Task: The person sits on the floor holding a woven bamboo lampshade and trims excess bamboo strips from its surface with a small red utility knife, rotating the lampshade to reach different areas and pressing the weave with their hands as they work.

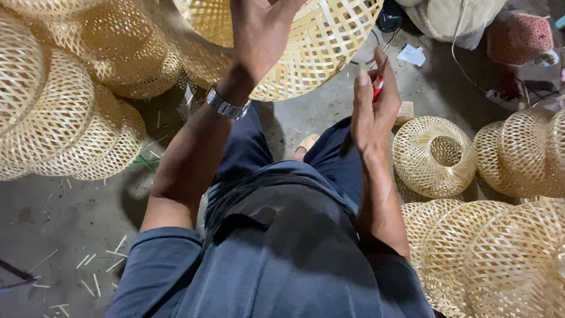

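A large woven bamboo basket (318, 47) hangs in front of me at the top of the view. My left hand (259, 32), with a metal watch on the wrist, presses flat against its weave. My right hand (374, 109) is raised just under the basket's lower right edge. It grips a small tool with red handles (378, 85), and a thin bamboo strip stands up beside its fingers. My lap in dark blue clothes fills the bottom middle.
Several woven bamboo globes are piled at the left (65, 118) and at the right (488, 253). A smaller open-topped bamboo basket (434, 156) lies on the concrete floor at my right. Bamboo slivers (88, 265) litter the floor at lower left. Sacks and cables lie at top right.
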